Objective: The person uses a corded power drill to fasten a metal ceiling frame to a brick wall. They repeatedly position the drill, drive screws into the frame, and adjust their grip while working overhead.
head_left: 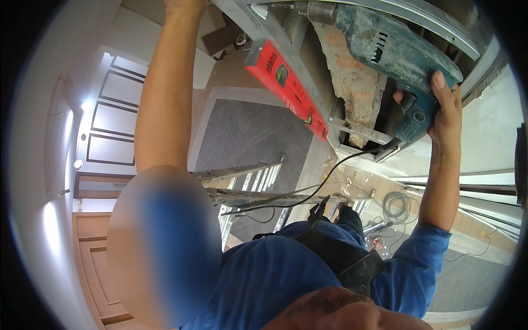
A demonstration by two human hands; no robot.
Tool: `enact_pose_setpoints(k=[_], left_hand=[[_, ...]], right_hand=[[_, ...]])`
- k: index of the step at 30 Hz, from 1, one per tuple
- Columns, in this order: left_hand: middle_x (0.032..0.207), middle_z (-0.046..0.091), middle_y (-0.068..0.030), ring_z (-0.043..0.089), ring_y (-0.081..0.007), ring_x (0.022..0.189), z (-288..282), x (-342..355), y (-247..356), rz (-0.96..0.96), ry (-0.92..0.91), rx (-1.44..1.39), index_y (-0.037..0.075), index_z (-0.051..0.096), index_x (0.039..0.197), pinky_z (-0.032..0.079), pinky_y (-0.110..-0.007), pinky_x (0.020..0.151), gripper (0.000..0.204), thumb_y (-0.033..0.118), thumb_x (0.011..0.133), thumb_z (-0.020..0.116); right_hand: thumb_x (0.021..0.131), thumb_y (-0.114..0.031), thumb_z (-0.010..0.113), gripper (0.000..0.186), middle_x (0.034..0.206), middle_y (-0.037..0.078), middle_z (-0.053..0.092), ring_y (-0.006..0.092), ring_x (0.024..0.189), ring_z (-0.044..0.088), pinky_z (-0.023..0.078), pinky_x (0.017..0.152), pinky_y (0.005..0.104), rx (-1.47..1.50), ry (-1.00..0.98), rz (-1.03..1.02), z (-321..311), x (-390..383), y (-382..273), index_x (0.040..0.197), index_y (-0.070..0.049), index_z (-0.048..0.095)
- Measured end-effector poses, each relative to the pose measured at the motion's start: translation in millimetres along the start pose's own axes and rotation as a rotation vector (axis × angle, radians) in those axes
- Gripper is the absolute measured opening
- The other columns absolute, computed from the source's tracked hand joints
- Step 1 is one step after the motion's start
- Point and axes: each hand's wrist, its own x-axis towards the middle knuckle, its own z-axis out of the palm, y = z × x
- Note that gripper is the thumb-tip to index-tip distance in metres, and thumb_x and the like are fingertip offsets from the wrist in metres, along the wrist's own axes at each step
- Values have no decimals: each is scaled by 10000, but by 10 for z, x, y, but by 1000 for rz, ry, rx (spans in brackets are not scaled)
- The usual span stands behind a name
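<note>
rt hand (pixel 447 110) w/ dusty drill (pixel 399 52), metal frame (pixel 432 21)

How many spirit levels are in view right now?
1: a red spirit level alongside the metal stud, left of the drill held in the right hand. Others may be hidden from this view.

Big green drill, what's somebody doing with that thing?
A person's right hand grips the green drill by its handle, in front of a metal frame. Its cord hangs down. A red level lies along the frame. The left arm is raised, but the left hand is mostly cut off, so I can't tell what it's doing.
</note>
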Motion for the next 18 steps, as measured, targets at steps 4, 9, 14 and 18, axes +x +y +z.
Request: enact_pose_setpoints(k=[4,9,14,18], left_hand=[[1095,660,-104,606,-236,1030,23,-37,19,-15,22,-30,-7,621,1196,450,-361,953,459,224,810,716],[1031,663,-92,638,-227,963,37,-89,104,-151,-22,-147,2,635,1142,501,-353,879,372,184,823,692],[999,666,-96,649,-222,907,43,-97,135,-208,1,-153,-4,638,1119,528,-360,840,349,175,822,673],[988,662,-99,651,-223,907,31,-78,114,-253,-35,-169,-8,638,1117,532,-362,838,350,171,818,673]], right_hand=[[884,-494,742,676,1009,213,719,259,856,756,631,768,363,1,12,-10,-12,20,15,1185,97,611],[885,-464,749,653,997,213,721,256,809,752,630,747,360,-3,50,17,26,29,-36,1171,105,604],[887,-419,749,613,933,206,722,247,714,738,627,680,362,-32,-54,65,18,61,-183,1152,115,607],[888,-415,747,604,902,207,719,246,686,729,622,631,365,-31,-50,56,37,61,-203,1138,118,612]])
